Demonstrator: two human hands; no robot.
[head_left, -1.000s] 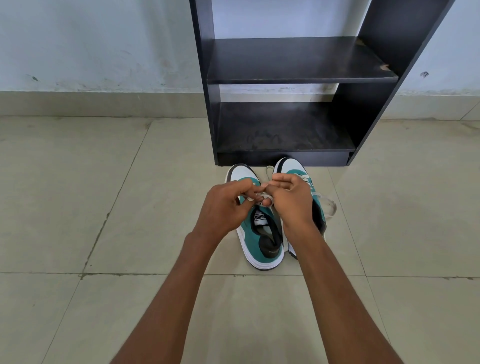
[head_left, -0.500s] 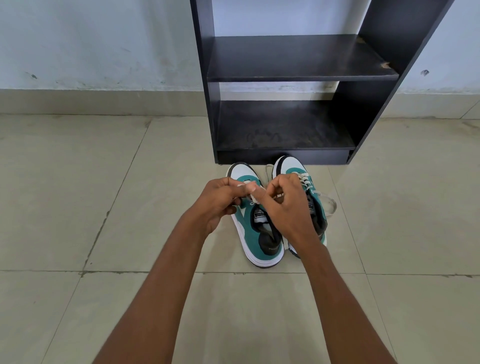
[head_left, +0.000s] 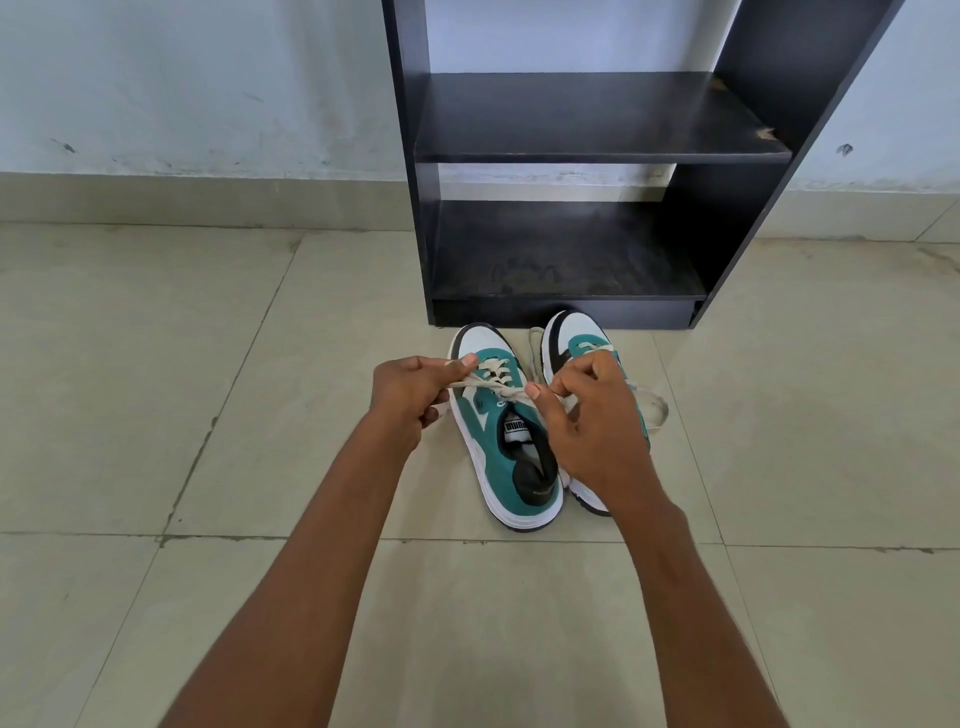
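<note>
While pinched taut, lace (head_left: 480, 383) lies between both hands (head_left: 410, 397) (head_left: 592, 431).

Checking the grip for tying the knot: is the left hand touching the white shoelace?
Touching. The head view shows the left hand pinching the white shoelace, which runs taut from its thumb across the teal sneaker.

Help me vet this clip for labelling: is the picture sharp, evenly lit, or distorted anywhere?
Head view: soft, even daylight, no harsh glare, only faint shadows beside the teal-and-white sneaker on the beige tiled floor. Head view: the left hand, the right hand and the cream shoelace they pinch are sharp. Head view: wide-angle distortion makes the uprights of the black wooden shelf unit lean apart.
</note>
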